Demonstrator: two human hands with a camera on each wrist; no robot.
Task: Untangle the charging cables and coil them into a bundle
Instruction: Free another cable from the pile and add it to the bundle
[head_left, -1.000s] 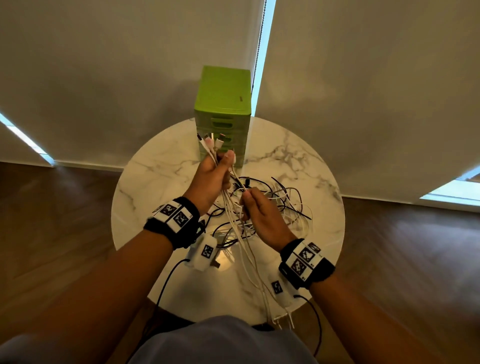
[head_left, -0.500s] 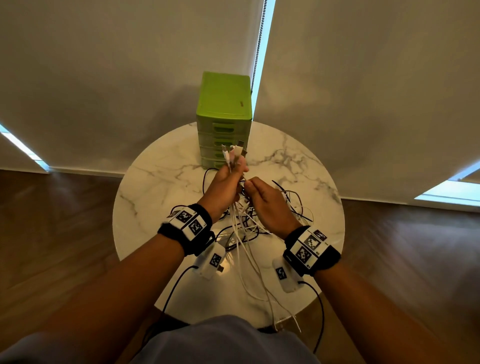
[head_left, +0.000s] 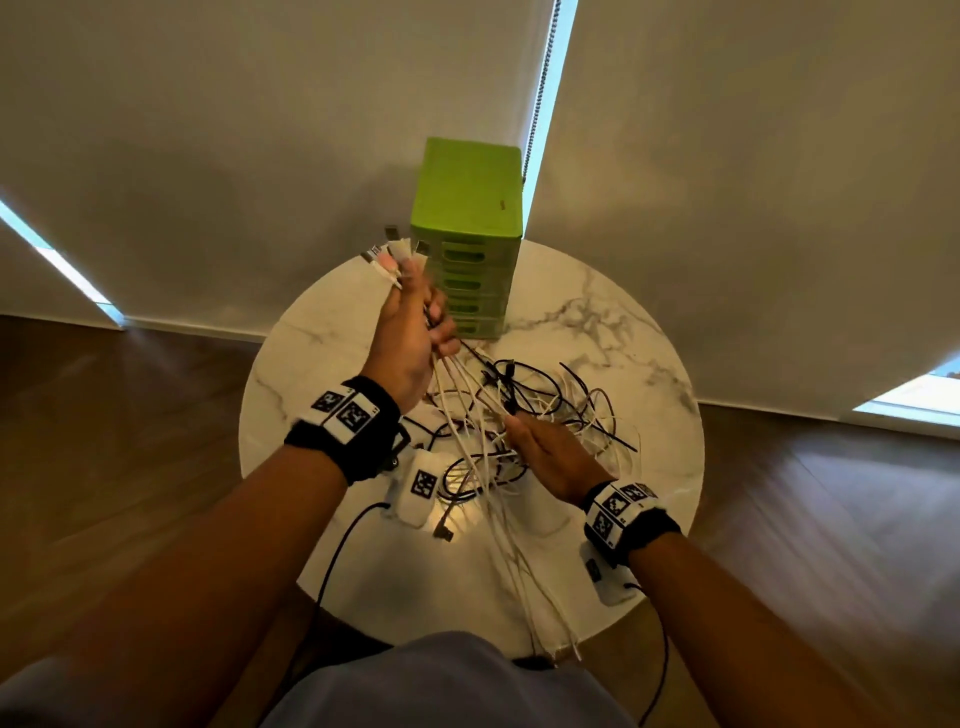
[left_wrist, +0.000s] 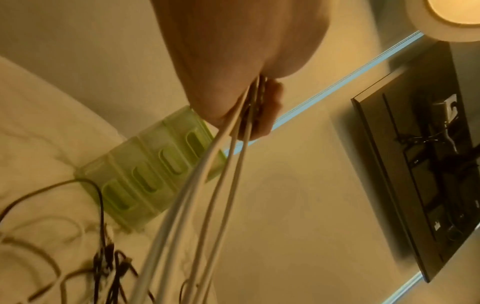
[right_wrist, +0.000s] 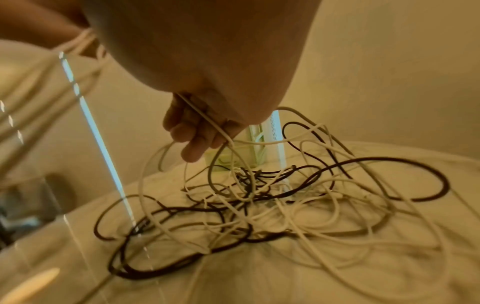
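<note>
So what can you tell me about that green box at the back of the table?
The green box is a small plastic drawer tower. It has a flat top and a stack of drawers with slot handles on its front. It stands upright at the far edge of the round marble table, drawers shut. The left hand holds cables in front of it.

A drawer box (head_left: 466, 244) stands at the far edge of the table (head_left: 322, 358), just beyond the left hand's fingers (head_left: 441, 332). Plug ends (head_left: 392, 254) stick out above those fingers. A cable tangle (head_left: 540, 400) lies on the table between both hands, beneath the right hand's fingertips (right_wrist: 192, 152).
</note>
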